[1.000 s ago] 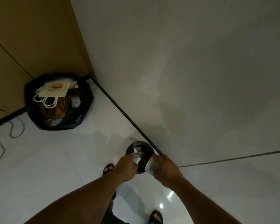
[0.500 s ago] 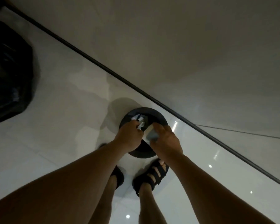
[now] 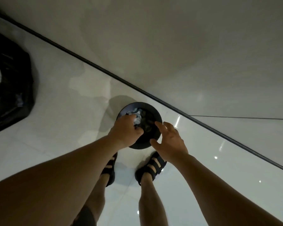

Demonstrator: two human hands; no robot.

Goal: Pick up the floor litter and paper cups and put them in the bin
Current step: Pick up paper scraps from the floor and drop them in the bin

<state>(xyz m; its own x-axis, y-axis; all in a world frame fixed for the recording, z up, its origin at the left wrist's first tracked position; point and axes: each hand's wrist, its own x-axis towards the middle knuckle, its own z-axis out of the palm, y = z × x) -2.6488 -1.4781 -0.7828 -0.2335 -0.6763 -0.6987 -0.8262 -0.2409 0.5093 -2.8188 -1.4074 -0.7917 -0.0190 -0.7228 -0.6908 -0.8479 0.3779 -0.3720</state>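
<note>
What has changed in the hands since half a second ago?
The right hand let go of its paper cup and is open at the rim of the bin; the cup is out of sight. The left hand still grips crumpled paper over the bin, which stayed put.

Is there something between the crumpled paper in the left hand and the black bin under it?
Nothing visible. The left hand holds the crumpled paper right over the open mouth of the black bin. The open right hand hovers at its near rim, not under the paper.
</note>
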